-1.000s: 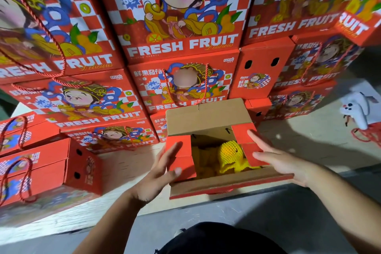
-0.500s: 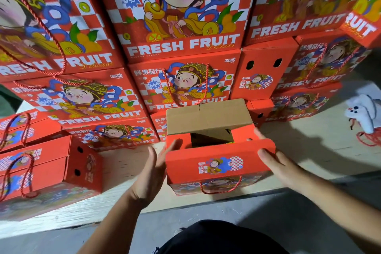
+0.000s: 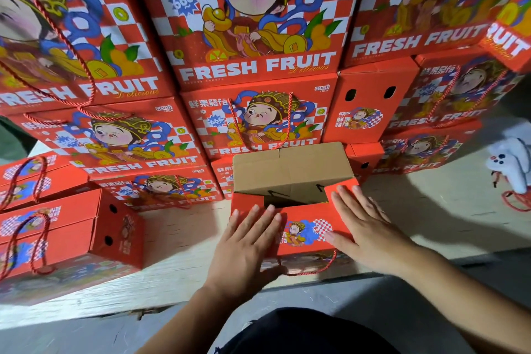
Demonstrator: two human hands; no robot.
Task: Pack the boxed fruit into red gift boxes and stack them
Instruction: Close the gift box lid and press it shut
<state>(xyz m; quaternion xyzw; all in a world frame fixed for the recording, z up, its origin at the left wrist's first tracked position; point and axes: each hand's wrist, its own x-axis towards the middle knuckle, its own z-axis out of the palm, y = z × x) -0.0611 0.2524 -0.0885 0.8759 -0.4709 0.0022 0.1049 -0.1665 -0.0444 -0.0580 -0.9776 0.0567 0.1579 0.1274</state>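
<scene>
A red gift box (image 3: 309,234) stands on a pale wooden platform (image 3: 178,241) in front of me. Its near flap lies folded down over the top, while the far flap (image 3: 290,169) still stands up, showing brown cardboard. A dark gap stays between them, and the fruit inside is hidden. My left hand (image 3: 247,241) presses flat on the left part of the folded flap with straight fingers. My right hand (image 3: 365,224) presses flat on the right side of the top. A red rope handle (image 3: 310,269) hangs on the box's front.
A wall of stacked red "FRESH FRUIT" gift boxes (image 3: 258,37) rises right behind the box. More red boxes (image 3: 66,230) lie at the left on the platform. A white plush toy (image 3: 511,164) sits at the far right. Grey floor (image 3: 86,327) runs along the platform's near edge.
The near flap has come down over the box and the yellow fruit is covered. Both hands moved from the box's sides onto its top.
</scene>
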